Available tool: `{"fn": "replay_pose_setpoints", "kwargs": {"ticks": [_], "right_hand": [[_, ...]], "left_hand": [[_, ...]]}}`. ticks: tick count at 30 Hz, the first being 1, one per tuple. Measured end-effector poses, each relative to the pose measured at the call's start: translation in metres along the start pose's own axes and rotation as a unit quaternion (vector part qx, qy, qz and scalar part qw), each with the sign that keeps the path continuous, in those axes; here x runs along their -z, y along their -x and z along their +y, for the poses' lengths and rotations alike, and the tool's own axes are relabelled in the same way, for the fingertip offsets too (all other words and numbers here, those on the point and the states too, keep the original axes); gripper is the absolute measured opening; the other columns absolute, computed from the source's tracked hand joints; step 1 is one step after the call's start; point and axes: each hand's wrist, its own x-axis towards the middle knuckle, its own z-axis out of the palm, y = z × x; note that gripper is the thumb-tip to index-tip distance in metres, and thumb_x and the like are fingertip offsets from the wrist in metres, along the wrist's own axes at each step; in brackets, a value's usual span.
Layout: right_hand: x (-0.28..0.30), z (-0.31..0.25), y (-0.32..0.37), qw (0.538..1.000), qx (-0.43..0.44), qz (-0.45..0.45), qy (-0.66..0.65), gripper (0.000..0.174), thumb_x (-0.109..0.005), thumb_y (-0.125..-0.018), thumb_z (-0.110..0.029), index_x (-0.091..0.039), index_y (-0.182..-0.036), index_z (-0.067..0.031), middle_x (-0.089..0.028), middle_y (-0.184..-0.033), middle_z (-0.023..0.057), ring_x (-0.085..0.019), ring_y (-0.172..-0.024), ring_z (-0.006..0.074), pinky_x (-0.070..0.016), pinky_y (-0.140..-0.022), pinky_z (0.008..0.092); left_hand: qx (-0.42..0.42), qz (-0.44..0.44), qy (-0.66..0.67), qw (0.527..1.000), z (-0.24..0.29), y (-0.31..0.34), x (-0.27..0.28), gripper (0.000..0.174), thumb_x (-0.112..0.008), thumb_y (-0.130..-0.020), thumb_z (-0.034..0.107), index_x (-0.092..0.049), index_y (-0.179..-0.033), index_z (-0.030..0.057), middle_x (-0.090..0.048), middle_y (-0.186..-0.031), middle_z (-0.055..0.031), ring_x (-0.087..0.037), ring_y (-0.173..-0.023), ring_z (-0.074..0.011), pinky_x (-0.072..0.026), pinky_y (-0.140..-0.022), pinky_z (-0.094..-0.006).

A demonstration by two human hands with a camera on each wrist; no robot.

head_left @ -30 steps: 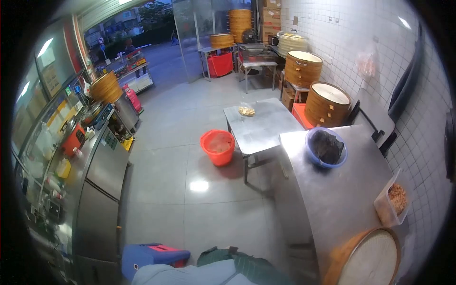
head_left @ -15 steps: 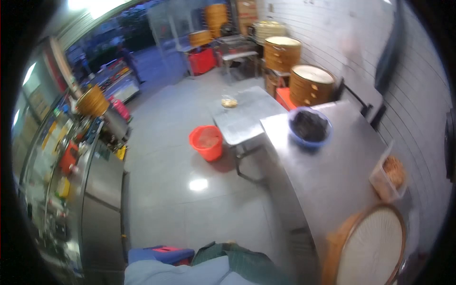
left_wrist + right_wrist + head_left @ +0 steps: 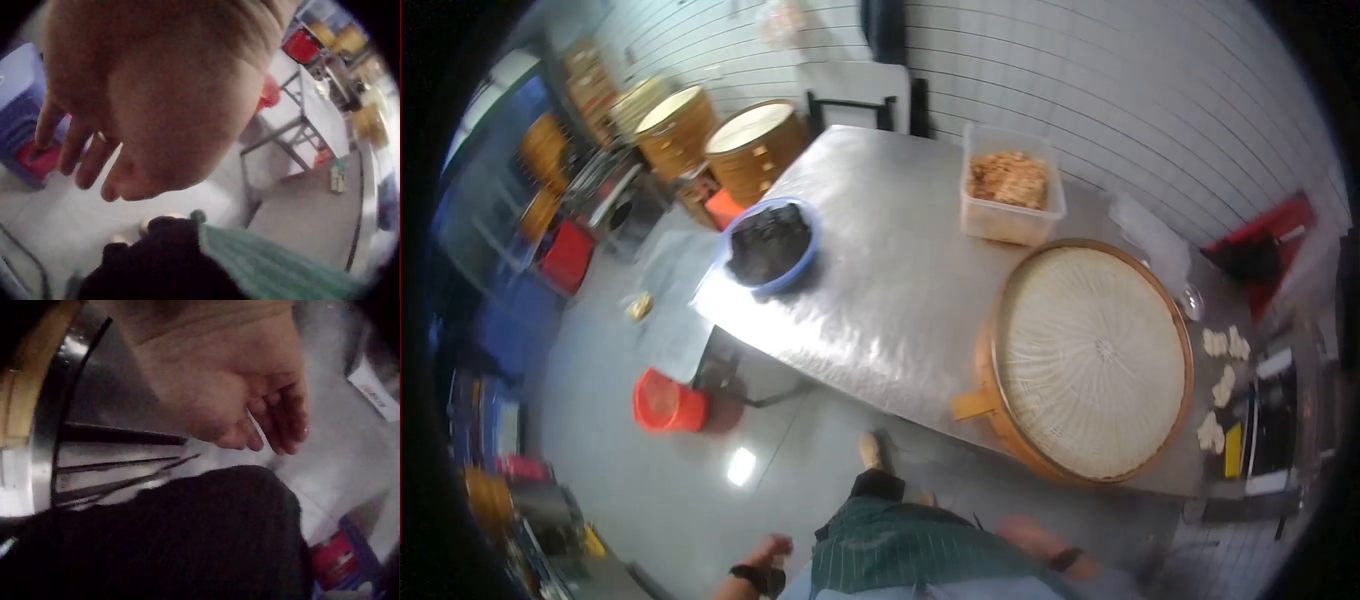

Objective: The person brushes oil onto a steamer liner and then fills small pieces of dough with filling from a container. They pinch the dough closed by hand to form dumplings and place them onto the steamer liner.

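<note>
At the lower edge of the head view, my left hand (image 3: 771, 552) hangs beside the green apron (image 3: 900, 545). The left wrist view has its fingers (image 3: 94, 156) loosely extended, holding nothing. My right hand (image 3: 1032, 537) is blurred on the other side of the apron, near the steel table (image 3: 890, 270). Seen from the right wrist, this hand (image 3: 231, 394) dangles with loosely bent fingers and nothing in them. The nearest thing to it is a round bamboo steamer (image 3: 1100, 360) with a woven top, on the table's near right part.
A clear tub of reddish-brown filling (image 3: 1010, 180) stands by the tiled wall. Toward the table's left end sits a blue basin (image 3: 815, 240) with something dark inside. White dough pieces (image 3: 1222, 385) lie beyond the steamer. A red bucket (image 3: 668, 400) is on the floor.
My view has swung right and down, from the shop's open front to the steel table. Both hands and the dough pieces have come into the head view.
</note>
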Motion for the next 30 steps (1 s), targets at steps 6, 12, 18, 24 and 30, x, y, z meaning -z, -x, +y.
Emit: {"fn": "replay_pose_setpoints", "kwargs": {"ticks": [6,12,18,24,30], "right_hand": [[0.035,-0.094,0.029,0.942,0.001,0.103,-0.319,0.033,-0.052,-0.093,-0.027,-0.056,-0.120,-0.0072,-0.066,-0.096,0.0070,-0.063,-0.082,0.0171,-0.0526,-0.072,0.0306],[0.013,-0.064,0.052,0.806,0.002,0.363,-0.467,0.043,-0.054,-0.091,-0.029,-0.049,-0.124,-0.0021,-0.065,-0.086,0.0118,-0.064,-0.078,0.0200,-0.0526,-0.070,0.0325],[0.015,-0.116,0.097,0.491,0.036,0.630,-0.601,0.063,-0.051,-0.091,-0.046,-0.038,-0.133,-0.0014,-0.057,-0.106,0.0170,-0.063,-0.076,0.0241,-0.0513,-0.065,0.0344],[0.053,-0.148,0.131,0.462,0.048,0.666,-0.583,0.079,-0.051,-0.088,-0.058,-0.028,-0.142,-0.0052,-0.050,-0.119,0.0163,-0.061,-0.084,0.0248,-0.0503,-0.068,0.0351],[0.107,-0.102,0.116,0.576,0.073,0.647,-0.495,0.080,-0.059,-0.087,-0.042,-0.021,-0.146,-0.0051,-0.043,-0.131,0.0179,-0.060,-0.084,0.0236,-0.0498,-0.067,0.0338]], "left_hand": [[-0.430,-0.093,-0.078,0.895,0.333,0.017,-0.053,0.041,-0.055,-0.091,0.031,-0.053,-0.120,0.0020,-0.061,-0.113,-0.0121,-0.058,-0.106,-0.0216,-0.0448,-0.091,-0.0373],[-0.443,-0.278,-0.010,0.852,0.552,0.021,-0.162,0.040,-0.054,-0.091,0.032,-0.053,-0.119,0.0039,-0.061,-0.107,-0.0107,-0.057,-0.105,-0.0221,-0.0444,-0.090,-0.0376],[-0.475,-0.240,-0.046,0.846,0.661,-0.013,-0.263,0.049,-0.058,-0.085,0.043,-0.047,-0.115,0.0061,-0.060,-0.094,-0.0096,-0.060,-0.090,-0.0209,-0.0469,-0.077,-0.0368],[-0.469,-0.108,-0.063,0.874,0.706,-0.053,-0.317,0.033,-0.057,-0.084,0.024,-0.052,-0.096,-0.0060,-0.059,-0.076,-0.0135,-0.064,-0.062,-0.0251,-0.0505,-0.051,-0.0338],[-0.491,-0.004,0.012,0.871,0.702,-0.051,-0.330,0.022,-0.054,-0.082,0.014,-0.054,-0.078,-0.0080,-0.058,-0.065,-0.0157,-0.064,-0.053,-0.0267,-0.0468,-0.041,-0.0333]]}}
